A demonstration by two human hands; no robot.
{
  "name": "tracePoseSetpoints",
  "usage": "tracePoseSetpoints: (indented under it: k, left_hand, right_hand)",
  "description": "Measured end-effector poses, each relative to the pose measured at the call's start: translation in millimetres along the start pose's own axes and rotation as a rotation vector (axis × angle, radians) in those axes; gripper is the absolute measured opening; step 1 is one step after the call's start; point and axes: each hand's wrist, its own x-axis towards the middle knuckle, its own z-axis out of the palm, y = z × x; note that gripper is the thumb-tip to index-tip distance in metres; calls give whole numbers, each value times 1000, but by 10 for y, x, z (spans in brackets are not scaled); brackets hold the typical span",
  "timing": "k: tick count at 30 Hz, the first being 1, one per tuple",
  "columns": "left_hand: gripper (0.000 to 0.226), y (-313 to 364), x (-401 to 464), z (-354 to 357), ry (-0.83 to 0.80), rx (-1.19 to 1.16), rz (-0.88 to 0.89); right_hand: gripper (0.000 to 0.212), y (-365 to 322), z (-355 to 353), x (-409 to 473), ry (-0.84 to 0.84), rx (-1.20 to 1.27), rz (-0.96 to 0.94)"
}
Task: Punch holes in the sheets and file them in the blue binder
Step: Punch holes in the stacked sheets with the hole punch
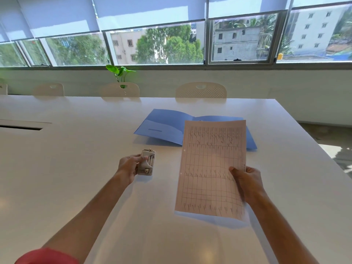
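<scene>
On sheet (211, 168): unreadable ruled table

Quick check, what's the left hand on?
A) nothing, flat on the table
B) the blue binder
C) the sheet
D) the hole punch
D: the left hand grips the hole punch on the table, while the right hand holds the sheet.

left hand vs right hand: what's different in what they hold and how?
Left hand grips the hole punch, low at the table; right hand pinches the sheet by its right edge, lifted and tilted. The punch is compact and beige; the sheet is broad, already holed. Both hands are bare.
</scene>
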Motion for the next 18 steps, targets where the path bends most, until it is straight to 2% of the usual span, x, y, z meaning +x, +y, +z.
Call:
tracePoseSetpoints:
  k: [7,18]
  left_hand:
    - [19,141,195,-385,232,37,15]
    - [25,236,316,-886,452,119,11]
  right_hand:
    - [6,22,9,65,-15,-12,9]
    - [7,36,-6,110,-31,-31,12]
